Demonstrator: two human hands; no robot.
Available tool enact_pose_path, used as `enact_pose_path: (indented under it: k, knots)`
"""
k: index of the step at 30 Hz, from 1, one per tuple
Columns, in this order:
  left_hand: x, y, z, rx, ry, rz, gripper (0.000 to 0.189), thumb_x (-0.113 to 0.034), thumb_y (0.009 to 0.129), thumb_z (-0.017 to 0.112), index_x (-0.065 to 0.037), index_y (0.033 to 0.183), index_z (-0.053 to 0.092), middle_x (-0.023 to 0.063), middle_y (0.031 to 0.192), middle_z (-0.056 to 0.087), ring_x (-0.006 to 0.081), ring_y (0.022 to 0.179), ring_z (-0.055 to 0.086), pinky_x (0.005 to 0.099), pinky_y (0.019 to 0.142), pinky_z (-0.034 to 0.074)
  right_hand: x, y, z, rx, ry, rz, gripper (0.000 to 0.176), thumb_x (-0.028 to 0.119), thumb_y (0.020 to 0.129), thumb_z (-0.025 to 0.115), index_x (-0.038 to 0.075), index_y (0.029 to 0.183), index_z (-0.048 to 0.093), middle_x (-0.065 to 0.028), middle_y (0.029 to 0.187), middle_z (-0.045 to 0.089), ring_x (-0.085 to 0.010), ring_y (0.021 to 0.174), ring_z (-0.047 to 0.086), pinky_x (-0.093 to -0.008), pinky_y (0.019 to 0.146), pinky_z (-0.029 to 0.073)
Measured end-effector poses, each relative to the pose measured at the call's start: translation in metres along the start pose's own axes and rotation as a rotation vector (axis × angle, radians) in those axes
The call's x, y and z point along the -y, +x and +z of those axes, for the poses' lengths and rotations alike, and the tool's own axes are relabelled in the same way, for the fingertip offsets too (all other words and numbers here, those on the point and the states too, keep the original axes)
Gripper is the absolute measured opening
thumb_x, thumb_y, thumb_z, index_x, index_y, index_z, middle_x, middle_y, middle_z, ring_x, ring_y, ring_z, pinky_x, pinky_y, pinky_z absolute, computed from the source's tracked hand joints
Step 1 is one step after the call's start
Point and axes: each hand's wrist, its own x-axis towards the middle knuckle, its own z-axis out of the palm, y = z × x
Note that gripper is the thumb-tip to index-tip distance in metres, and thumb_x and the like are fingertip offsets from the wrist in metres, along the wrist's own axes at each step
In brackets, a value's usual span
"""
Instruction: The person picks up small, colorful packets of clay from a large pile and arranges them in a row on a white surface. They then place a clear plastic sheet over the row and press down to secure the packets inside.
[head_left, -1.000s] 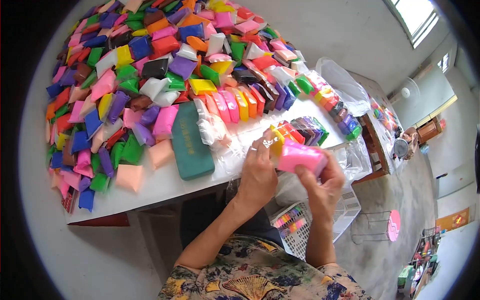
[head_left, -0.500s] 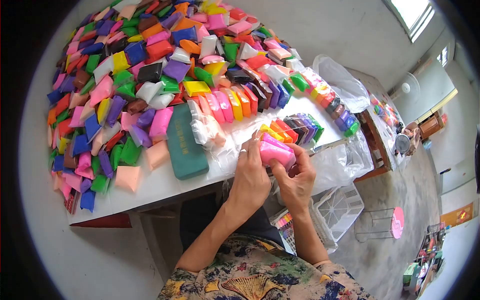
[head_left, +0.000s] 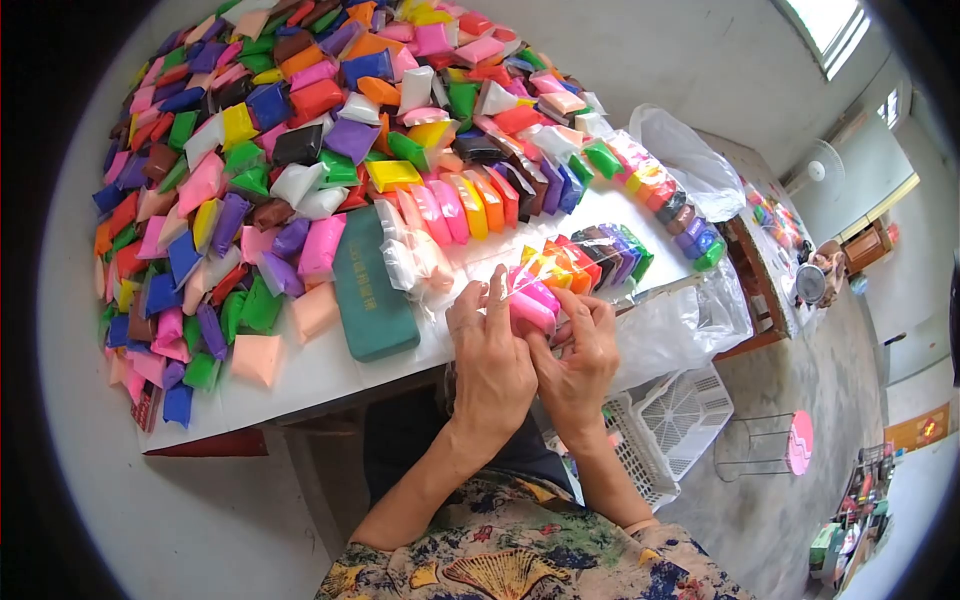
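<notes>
Pink packets [head_left: 535, 302] of what looks like soft modelling clay are between my two hands at the front edge of the white table. My left hand [head_left: 490, 365] grips their left side, its index finger stretched up along them. From the right, my right hand [head_left: 580, 350] pinches them with thumb and fingers. Just beyond, orange packets [head_left: 552, 268] lead a row that runs through red, black and purple to a green packet [head_left: 637, 252]. Clear plastic film glints around this row and the pink packets.
A large heap of coloured packets [head_left: 250, 190] covers the table's left and back. Beside it lie a teal case [head_left: 375, 295], a loose row with yellow packets [head_left: 470, 205] and a bagged row [head_left: 672, 205]. Clear bags [head_left: 690, 320] hang at right above white baskets [head_left: 685, 420].
Both hands have shifted slightly left and down, and the pink packets have tilted and moved left. The orange and red packets beyond them sit closer under wrinkled film.
</notes>
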Motion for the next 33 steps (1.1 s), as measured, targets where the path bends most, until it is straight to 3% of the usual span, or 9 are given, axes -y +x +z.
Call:
enact_pose_path:
  k: [2,8,17,26,33]
  knots:
    - [0.003,-0.001,0.001,-0.025,0.019,0.021,0.063,0.003,0.084,0.052,0.008,0.145,0.037,0.0322,0.128,0.044,0.0481,0.122,0.044,0.0531,0.106,0.035,-0.001,0.001,0.002,0.01,-0.007,-0.009,0.041,0.01,0.074,0.079,0.002,0.112,0.064,-0.0134,0.096,0.061,-0.0253,0.075,0.064,-0.0358,0.064,0.053]
    - [0.006,-0.001,0.012,-0.158,-0.015,0.026,0.054,0.002,0.092,0.047,0.008,0.144,0.033,0.0315,0.132,0.042,0.0474,0.125,0.043,0.0521,0.109,0.035,-0.001,0.002,0.018,-0.07,0.085,0.09,0.039,0.017,0.078,0.083,0.002,0.105,0.06,-0.0116,0.089,0.06,-0.0248,0.066,0.062,-0.0359,0.059,0.051]
    - [0.009,-0.005,0.017,-0.152,0.03,0.02,0.049,0.005,0.091,0.047,0.008,0.139,0.037,0.0299,0.131,0.041,0.048,0.127,0.042,0.0516,0.108,0.037,-0.005,0.001,0.025,-0.07,0.026,0.094,0.036,0.022,0.077,0.084,0.003,0.095,0.059,-0.0101,0.084,0.059,-0.0262,0.064,0.061,-0.037,0.056,0.049]
    - [0.017,0.001,0.015,-0.059,0.145,0.115,0.046,0.006,0.087,0.046,0.017,0.132,0.047,0.0302,0.124,0.046,0.0469,0.115,0.05,0.0493,0.098,0.044,-0.011,0.0,0.027,-0.052,-0.021,0.069,0.036,0.021,0.077,0.083,0.003,0.095,0.059,-0.0112,0.085,0.059,-0.029,0.064,0.06,-0.0396,0.056,0.048]
    - [0.011,0.004,0.012,-0.075,0.058,0.062,0.046,0.006,0.087,0.047,0.013,0.133,0.048,0.0262,0.116,0.05,0.0435,0.106,0.053,0.0479,0.093,0.045,-0.012,0.001,0.024,-0.028,-0.019,0.044,0.032,0.018,0.079,0.082,0.003,0.095,0.059,-0.0116,0.083,0.06,-0.0267,0.061,0.06,-0.0381,0.056,0.048]
